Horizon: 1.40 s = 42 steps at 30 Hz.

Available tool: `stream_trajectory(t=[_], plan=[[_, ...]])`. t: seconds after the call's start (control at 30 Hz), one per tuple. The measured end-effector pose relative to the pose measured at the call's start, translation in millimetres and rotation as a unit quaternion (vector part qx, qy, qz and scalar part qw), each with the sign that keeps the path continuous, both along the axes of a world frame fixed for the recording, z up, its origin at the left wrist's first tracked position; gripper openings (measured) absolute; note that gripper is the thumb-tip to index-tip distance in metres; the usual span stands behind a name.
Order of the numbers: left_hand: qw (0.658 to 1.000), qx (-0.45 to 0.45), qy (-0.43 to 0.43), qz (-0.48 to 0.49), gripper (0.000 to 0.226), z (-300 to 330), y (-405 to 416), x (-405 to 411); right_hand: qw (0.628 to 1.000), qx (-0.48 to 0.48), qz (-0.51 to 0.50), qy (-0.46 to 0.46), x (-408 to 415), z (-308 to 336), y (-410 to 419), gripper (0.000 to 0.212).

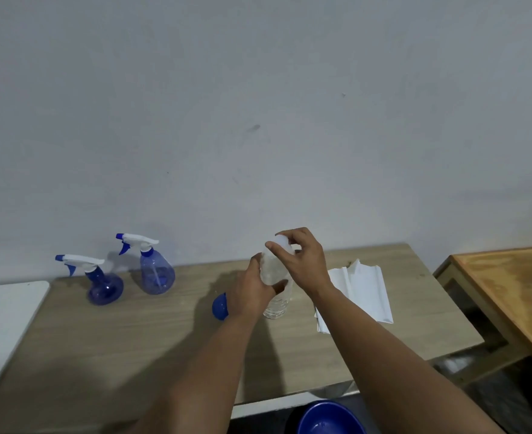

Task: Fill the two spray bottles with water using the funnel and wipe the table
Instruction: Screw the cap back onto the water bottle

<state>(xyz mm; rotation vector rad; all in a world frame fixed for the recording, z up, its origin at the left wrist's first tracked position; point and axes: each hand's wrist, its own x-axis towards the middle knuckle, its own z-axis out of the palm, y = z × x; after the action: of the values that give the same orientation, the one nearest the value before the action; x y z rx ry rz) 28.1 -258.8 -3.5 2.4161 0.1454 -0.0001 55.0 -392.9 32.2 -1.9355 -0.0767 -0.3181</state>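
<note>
The table (133, 333) carries everything, and at its middle stands the clear water bottle (275, 303), upright, base on the wood, long axis vertical, mouth pointing up. The left hand (252, 292) wraps its upper body, fingers curled round the thin plastic; the right hand (302, 258) sits above that grip, thumb and fingertips pinching the white cap (279, 240) as if to twist it. The bottle will likely feel light to moderate, with soft walls that buckle if squeezed, so a hold high on the shoulder, firm but gentle, suits it best. How full it is I cannot tell.

Just right of the grip lies white folded paper (362, 292). Well to the left stand the two spray bottles, the rear one (156, 272) and the nearer one (105, 288), both upright, nozzles pointing left, heads on. Behind the left wrist, touching distance from the bottle, peeks the blue funnel (220, 306), mostly hidden.
</note>
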Motion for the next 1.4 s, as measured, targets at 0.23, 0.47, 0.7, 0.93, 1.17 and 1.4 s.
stream_trajectory(t=[0.23,0.47,0.7,0.93,1.17,1.4], plan=[[0.997,0.067,0.045,0.001,0.116,-48,54,1,0.995,0.014,0.025,0.1,-12,-32,6,0.073],[0.991,0.086,0.097,0.021,0.091,-102,92,13,0.99,0.018,-0.007,0.142,-13,-98,8,0.089],[0.99,0.116,0.074,-0.006,0.086,-128,92,26,0.988,0.042,-0.03,0.146,-14,-129,8,0.082],[0.987,0.147,0.054,-0.019,0.078,-124,94,41,0.988,0.035,-0.011,0.148,13,-123,9,0.075],[0.988,0.143,0.047,-0.033,0.076,-102,100,88,0.99,0.048,-0.002,0.131,58,-119,25,0.069],[0.986,0.157,0.033,-0.055,0.077,-98,110,118,0.99,0.07,-0.004,0.12,99,-125,40,0.068]])
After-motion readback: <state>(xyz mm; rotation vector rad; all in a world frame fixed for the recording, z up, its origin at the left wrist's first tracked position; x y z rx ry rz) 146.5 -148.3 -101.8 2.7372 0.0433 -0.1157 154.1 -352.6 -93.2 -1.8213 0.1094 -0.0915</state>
